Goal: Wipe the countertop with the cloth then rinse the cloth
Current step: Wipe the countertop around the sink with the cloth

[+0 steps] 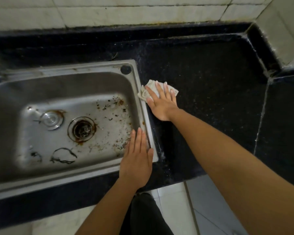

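A crumpled off-white cloth (150,87) lies on the black speckled countertop (210,85), touching the right rim of the steel sink (143,106). My right hand (161,102) presses flat on the cloth with straight, spread fingers, covering most of it. My left hand (137,160) rests flat with straight fingers on the sink's front right corner, partly over the basin. It holds nothing.
The sink basin (41,92) is dirty, with food debris, a rusty drain (81,129) and a round metal plug (51,120). Tiled wall (143,12) runs behind the counter; a raised black ledge (260,46) borders it at right. Floor tiles (202,209) show below the counter edge.
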Demonstrator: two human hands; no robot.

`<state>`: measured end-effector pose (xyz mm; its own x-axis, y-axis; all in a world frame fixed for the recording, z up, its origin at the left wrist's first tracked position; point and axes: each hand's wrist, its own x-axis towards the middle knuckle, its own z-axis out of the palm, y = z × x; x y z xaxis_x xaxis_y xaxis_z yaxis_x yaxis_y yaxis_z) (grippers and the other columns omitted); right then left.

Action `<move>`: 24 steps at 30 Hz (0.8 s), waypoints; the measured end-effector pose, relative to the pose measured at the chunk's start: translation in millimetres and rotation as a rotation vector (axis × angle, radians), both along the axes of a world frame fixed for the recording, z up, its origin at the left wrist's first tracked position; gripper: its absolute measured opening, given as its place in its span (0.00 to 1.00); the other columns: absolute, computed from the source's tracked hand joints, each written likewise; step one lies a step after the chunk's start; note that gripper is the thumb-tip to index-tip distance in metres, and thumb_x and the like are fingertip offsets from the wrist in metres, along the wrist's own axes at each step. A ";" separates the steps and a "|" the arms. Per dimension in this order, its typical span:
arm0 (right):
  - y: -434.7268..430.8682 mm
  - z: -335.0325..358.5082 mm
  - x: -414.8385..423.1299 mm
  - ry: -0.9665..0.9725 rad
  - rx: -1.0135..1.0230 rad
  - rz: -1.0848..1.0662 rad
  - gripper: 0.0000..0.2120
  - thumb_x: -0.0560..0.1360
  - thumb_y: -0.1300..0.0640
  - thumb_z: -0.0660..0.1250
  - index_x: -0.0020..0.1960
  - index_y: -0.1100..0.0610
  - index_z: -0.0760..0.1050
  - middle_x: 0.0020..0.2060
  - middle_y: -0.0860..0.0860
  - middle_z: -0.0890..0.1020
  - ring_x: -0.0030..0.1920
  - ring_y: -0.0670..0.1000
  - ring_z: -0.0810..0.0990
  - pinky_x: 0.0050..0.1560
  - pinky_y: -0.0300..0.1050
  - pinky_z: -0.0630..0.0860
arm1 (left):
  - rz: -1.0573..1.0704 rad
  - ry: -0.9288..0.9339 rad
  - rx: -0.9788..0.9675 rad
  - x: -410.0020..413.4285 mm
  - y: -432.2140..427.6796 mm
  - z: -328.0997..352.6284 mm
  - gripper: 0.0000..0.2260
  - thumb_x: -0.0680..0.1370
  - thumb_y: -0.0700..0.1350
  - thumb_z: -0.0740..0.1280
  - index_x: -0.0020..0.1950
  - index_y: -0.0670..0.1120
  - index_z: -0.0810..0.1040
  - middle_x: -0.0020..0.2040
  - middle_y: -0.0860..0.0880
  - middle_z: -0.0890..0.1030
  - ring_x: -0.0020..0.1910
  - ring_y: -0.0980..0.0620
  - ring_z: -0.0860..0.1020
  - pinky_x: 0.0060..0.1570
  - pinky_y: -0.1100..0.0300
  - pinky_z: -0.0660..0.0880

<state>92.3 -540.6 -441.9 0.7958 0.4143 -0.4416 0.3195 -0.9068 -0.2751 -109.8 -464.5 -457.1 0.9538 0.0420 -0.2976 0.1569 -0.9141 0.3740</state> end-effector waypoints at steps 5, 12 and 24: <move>19.1 -2.6 32.9 -0.022 -0.015 -0.007 0.25 0.83 0.43 0.41 0.77 0.40 0.38 0.77 0.49 0.34 0.75 0.55 0.28 0.72 0.55 0.30 | -0.014 -0.004 0.023 -0.4 0.3 -1.2 0.30 0.76 0.55 0.27 0.75 0.43 0.32 0.75 0.46 0.30 0.73 0.48 0.29 0.75 0.52 0.39; 3.5 2.4 -13.0 0.002 0.013 -0.028 0.25 0.83 0.43 0.40 0.77 0.42 0.37 0.77 0.50 0.35 0.74 0.55 0.27 0.72 0.54 0.29 | -0.039 0.013 0.060 0.4 0.4 0.7 0.31 0.75 0.56 0.27 0.76 0.43 0.34 0.76 0.46 0.33 0.74 0.49 0.30 0.75 0.52 0.39; -87.7 0.7 -190.7 -0.007 -0.069 0.046 0.27 0.80 0.42 0.36 0.77 0.45 0.35 0.77 0.49 0.34 0.73 0.51 0.26 0.68 0.49 0.25 | -0.037 0.116 -0.006 3.2 2.5 8.3 0.27 0.83 0.54 0.40 0.76 0.42 0.35 0.76 0.46 0.33 0.73 0.49 0.30 0.73 0.54 0.35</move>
<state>-98.4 -628.3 -441.2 0.7801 0.4187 -0.4649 0.3626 -0.9081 -0.2095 -106.6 -462.0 -448.8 0.9136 0.0052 -0.4065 0.1655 -0.9180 0.3603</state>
